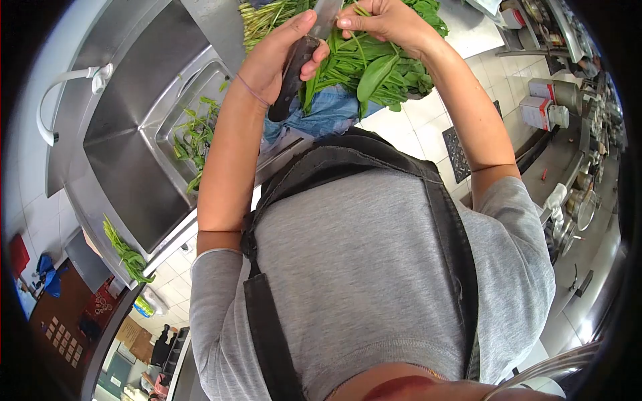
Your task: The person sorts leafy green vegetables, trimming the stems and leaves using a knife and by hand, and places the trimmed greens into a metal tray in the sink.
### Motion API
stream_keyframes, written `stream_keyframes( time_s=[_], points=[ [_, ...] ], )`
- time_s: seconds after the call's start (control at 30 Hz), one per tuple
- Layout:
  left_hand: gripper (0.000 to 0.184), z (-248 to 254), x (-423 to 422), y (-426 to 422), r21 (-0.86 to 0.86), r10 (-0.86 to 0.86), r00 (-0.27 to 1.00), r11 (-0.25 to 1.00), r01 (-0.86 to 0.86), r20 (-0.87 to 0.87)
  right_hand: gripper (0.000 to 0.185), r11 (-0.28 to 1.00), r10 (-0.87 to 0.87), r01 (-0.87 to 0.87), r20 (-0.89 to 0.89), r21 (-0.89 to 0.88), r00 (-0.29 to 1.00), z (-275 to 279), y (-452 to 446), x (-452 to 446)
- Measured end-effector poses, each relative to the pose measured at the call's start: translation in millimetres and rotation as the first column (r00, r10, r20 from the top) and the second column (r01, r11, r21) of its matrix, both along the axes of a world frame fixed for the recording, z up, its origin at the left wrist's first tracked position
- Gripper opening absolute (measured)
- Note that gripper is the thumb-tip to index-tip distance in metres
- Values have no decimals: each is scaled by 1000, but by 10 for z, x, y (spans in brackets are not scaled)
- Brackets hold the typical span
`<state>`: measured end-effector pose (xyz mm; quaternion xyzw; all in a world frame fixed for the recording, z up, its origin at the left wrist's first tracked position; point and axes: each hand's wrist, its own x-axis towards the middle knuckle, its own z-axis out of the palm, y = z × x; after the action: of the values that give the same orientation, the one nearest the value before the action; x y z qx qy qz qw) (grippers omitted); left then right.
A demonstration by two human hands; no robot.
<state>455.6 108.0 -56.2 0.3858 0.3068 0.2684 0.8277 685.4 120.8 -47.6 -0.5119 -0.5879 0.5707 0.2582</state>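
Observation:
My left hand (277, 57) is wrapped round the black handle of a knife (290, 80), its blade angled up to the right at the top edge. Opposite the blade, my right hand (374, 23) pinches a thin green stem (359, 45) between thumb and fingers. Beneath both hands lies a large heap of leafy greens (381, 73), with cut stalks (261, 23) at its left side. Blue cloth or plastic (328, 113) shows under the heap, near my apron (348, 152).
On the left are a steel sink (137, 180) and a basin with loose greens (194, 134), below a white tap (50, 100). Another bunch of greens (127, 254) rests on the sink's outer edge. Right: tins (535, 110) and a counter with pans (583, 208).

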Motion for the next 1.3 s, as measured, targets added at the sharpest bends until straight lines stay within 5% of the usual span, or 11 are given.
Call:
stream_keyframes(
  time_s=[0.2, 0.37, 0.67, 0.77, 0.87, 0.9, 1.0, 1.03, 1.07, 1.13, 1.3],
  points=[
    [35, -93, -73, 57, -16, -34, 998, 999, 35, 49, 20, 999, -16, 13, -65, -44, 998, -48, -101, 76],
    [35, 52, 11, -18, 160, -24, 997, 986, 36, -75, 18, 992, -55, 46, -78, -114, 995, 203, -129, 37],
    [45, -52, 183, -50, 334, 229, 946, 931, -144, -229, 24, 969, -13, 23, -39, 247, 999, -380, 24, 47],
    [45, -74, 136, 29, 301, 297, 932, 926, -229, -206, 26, 971, -30, 40, -44, 236, 999, -259, -129, 18],
    [45, -40, -6, 125, 229, 296, 939, 940, -253, -174, 28, 956, -208, 248, -237, 156, 949, -151, -180, 99],
    [45, -26, -48, 143, 214, 294, 941, 943, -257, -166, 22, 928, -354, 370, -413, -45, 839, -22, -234, 76],
    [46, -23, -139, 195, 172, 280, 942, 953, -249, -186, 28, 961, -256, 277, -328, 19, 909, -214, -208, 17],
    [47, -37, -156, 207, 158, 277, 941, 956, -248, -196, 28, 966, -228, 246, -182, 81, 957, -214, -238, -48],
    [48, -46, -166, 214, 143, 273, 940, 958, -247, -205, 30, 889, -256, 192, 104, 415, 961, -230, -273, -190],
    [50, -47, -181, 208, 135, 274, 941, 958, -251, -197, 33, 908, -198, 8, 412, 419, 889, -128, -301, -389],
    [52, -104, -260, 198, 148, 287, 934, 954, -259, -212, 27, 790, -382, -107, 620, 604, 685, -292, -161, -669]
  ],
)
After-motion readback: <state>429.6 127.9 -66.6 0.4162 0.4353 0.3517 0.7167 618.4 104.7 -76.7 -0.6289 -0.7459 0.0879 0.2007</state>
